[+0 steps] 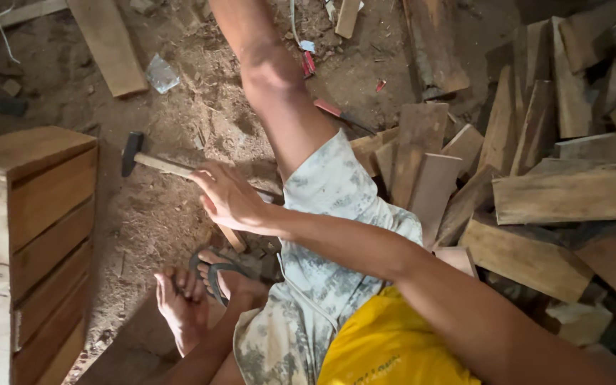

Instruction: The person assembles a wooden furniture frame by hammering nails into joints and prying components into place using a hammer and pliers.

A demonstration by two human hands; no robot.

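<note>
My right hand (226, 196), at centre left of the frame, is closed loosely on the wooden handle of the hammer (152, 162); its dark head points to the upper left, just above the dirt floor (144, 214), and I grip far back from the head, which leaves the whole handle free as a lever. My left hand is out of view, so I cannot tell what it does. I sit low, one knee up, a foot (180, 303) at lower centre resting on a sandal (215, 274). A slatted crate (37, 235) stands at left, close by. Offcuts (536, 178) are heaped at right within arm's reach. A clear crumpled wrapper (160, 73) lies at upper left and small red scraps (309, 64) at top centre; any label is too small to make out.
</note>
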